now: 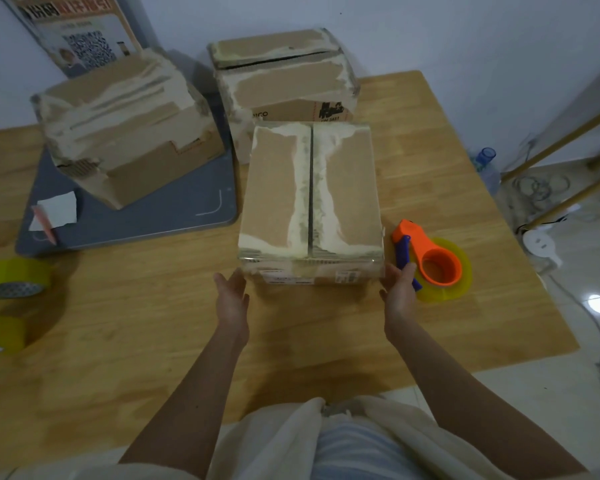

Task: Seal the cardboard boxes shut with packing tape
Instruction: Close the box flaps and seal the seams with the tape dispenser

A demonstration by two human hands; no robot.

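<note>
The nearest box (310, 199) sits in the middle of the wooden surface (153, 323), a squarish brown cardboard block whose two top flaps meet at a dark centre seam, edged with pale, torn patches where the paper skin is stripped off. The left hand (232, 294) and right hand (398, 289) flank its near lower corners, fingers straight and relaxed, at or just beside the cardboard (real contact is hard to tell). Just right of the box, behind the right hand, lies an orange plastic tape dispenser (430, 259) with a blue handle, loaded with a yellowish clear roll. Behind stand two more boxes, equally scuffed: one (284, 88) straight back, one (125, 126) tilted on a grey board (146, 216). Two tape rolls (14, 278) lie at the surface's left edge, with bare wood in front of the box.
</note>
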